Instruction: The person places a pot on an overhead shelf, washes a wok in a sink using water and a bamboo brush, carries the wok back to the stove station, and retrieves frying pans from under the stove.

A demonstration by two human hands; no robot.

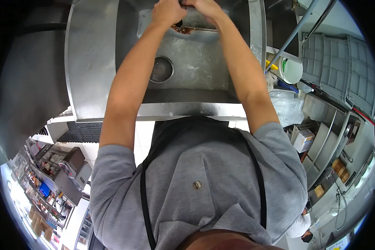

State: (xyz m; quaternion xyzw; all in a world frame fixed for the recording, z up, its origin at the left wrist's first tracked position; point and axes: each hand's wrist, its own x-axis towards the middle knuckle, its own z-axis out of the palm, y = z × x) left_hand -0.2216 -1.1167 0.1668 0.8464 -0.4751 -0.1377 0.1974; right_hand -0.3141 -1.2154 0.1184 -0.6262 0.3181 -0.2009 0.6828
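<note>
Both my hands reach to the top edge of the view, over a steel sink basin. My left hand [169,12] has its fingers curled on something dark that I cannot make out. Close beside it, my right hand [205,9] bends its fingers toward the same spot, and its fingertips are cut off or hidden. Below the hands lies a reddish-brown piece [182,30] at the edge of a clear, shallow container or sheet [145,21] in the sink. A thin straight edge runs right from the piece. The round drain [161,69] shows beside my left forearm.
The sink's front rim [191,110] crosses before my apron. A steel counter [91,62] adjoins on the left. On the right are a second basin, a white bucket [292,71], a clear plastic bag [286,109] and shelving. Another person [301,226] is far off at lower right.
</note>
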